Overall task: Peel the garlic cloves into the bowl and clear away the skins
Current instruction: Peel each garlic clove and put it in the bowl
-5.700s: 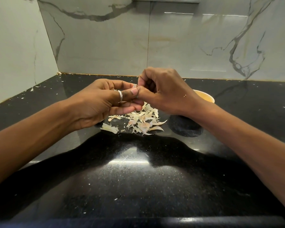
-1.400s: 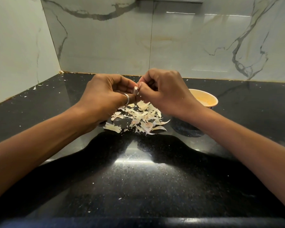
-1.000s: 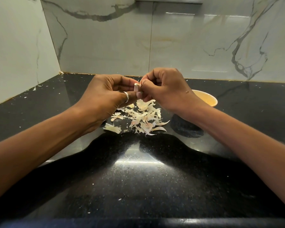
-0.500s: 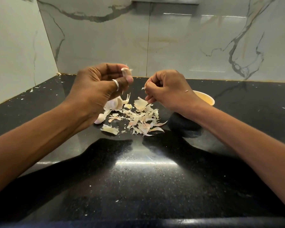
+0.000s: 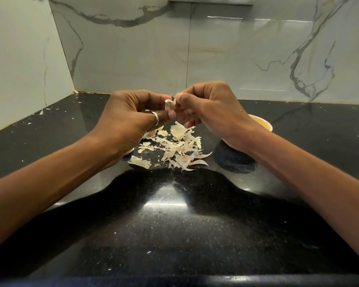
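Note:
My left hand (image 5: pixel 133 119), with a ring on one finger, pinches a pale garlic clove (image 5: pixel 168 105) above the counter. My right hand (image 5: pixel 209 108) meets it from the right, its thumb and fingertips pinching the skin at the clove's top. Below both hands a pile of loose garlic skins (image 5: pixel 174 148) lies on the black counter. Unpeeled garlic pieces (image 5: pixel 151 133) show partly under my left hand. A small yellow bowl (image 5: pixel 261 124) stands behind my right wrist, mostly hidden; what it holds is out of sight.
The black speckled counter (image 5: pixel 174 224) runs into a corner between marble-look walls (image 5: pixel 133 48) at the left and back. Small skin flakes are scattered along the left wall edge and back edge. The counter's front edge lies at the bottom of the view.
Half a second ago my hands were apart, the left one raised with the clove. They have come back together and my right fingers are on the clove's skin again.

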`<state>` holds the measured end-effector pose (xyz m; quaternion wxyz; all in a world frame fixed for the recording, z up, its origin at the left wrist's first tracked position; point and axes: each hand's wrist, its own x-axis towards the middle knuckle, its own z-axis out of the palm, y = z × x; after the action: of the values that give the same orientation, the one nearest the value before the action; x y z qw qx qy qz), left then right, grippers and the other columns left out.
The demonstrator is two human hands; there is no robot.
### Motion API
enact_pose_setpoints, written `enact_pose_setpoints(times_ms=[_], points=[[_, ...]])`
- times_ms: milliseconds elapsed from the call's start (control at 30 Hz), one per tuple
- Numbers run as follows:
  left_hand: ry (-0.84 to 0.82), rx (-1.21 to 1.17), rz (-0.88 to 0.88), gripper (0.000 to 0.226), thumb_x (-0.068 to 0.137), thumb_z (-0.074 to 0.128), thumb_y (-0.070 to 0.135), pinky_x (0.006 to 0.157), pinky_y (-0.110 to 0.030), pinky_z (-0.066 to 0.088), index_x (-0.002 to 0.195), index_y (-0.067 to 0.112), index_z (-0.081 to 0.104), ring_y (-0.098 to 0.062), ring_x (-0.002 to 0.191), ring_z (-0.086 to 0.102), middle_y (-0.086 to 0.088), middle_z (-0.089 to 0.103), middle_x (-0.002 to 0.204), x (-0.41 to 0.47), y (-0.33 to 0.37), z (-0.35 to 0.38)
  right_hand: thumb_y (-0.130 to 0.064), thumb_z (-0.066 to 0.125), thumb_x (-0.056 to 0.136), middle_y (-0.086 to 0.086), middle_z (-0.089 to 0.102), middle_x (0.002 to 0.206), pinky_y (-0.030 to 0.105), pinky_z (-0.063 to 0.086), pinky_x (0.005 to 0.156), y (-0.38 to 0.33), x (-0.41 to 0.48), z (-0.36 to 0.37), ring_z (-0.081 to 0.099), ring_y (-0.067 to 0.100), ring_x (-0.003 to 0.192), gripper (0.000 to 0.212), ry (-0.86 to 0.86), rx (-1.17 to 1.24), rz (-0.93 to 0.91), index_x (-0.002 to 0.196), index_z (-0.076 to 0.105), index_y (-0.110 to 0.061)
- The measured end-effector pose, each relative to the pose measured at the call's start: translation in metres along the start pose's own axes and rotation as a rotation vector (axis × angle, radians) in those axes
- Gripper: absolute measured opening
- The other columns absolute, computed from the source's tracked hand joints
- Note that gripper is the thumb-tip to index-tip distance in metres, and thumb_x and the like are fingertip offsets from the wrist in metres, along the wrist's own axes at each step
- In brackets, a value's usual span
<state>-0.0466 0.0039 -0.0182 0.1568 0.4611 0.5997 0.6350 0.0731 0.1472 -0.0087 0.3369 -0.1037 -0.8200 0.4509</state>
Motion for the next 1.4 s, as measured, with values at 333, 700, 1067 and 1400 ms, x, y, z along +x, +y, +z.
enact_pose_setpoints(times_ms=[333, 700, 1067, 1400], points=[[-0.014, 0.027, 0.021, 0.026, 0.073, 0.081, 0.009, 0.082, -0.028, 0.061, 0.097, 0.019, 0.076, -0.020, 0.092, 0.076, -0.001, 0.079, 0.093, -0.0007, 0.0005, -0.0001, -0.007, 0.067, 0.097, 0.019, 0.077, 0.086, 0.028, 0.055, 0.059, 0.0002, -0.0007, 0.0004, 0.075, 0.024, 0.073, 0.010, -0.026, -0.033, -0.013, 0.096, 0.072, 0.001], [-0.010, 0.085, 0.017, 0.022, 0.079, 0.079, 0.007, 0.074, -0.023, 0.060, 0.098, 0.018, 0.076, -0.012, 0.081, 0.074, 0.000, 0.078, 0.090, -0.0008, -0.0015, 0.0015, -0.017, 0.069, 0.095, 0.009, 0.077, 0.078, 0.036, 0.062, 0.062, 0.0000, -0.0006, 0.0043, 0.074, 0.028, 0.067, 0.020, -0.027, -0.203, -0.070, 0.076, 0.071, -0.016], [0.091, -0.084, 0.010, 0.022, 0.079, 0.078, 0.005, 0.086, -0.031, 0.060, 0.098, 0.014, 0.075, -0.020, 0.085, 0.070, -0.010, 0.077, 0.098, 0.0042, 0.0038, 0.0002, -0.012, 0.065, 0.094, 0.002, 0.073, 0.063, 0.031, 0.062, 0.059, 0.0031, -0.0027, 0.0048, 0.071, 0.009, 0.053, 0.020, 0.005, -0.441, -0.023, 0.076, 0.073, -0.010], [0.029, -0.115, -0.030, 0.020, 0.087, 0.070, 0.001, 0.087, -0.031, 0.060, 0.102, 0.014, 0.074, -0.026, 0.103, 0.073, -0.013, 0.076, 0.105, 0.0044, -0.0007, 0.0006, -0.008, 0.070, 0.091, 0.002, 0.073, 0.065, 0.027, 0.060, 0.052, 0.0026, -0.0037, 0.0033, 0.069, 0.007, 0.050, 0.011, 0.004, -0.458, -0.120, 0.083, 0.077, -0.007]])
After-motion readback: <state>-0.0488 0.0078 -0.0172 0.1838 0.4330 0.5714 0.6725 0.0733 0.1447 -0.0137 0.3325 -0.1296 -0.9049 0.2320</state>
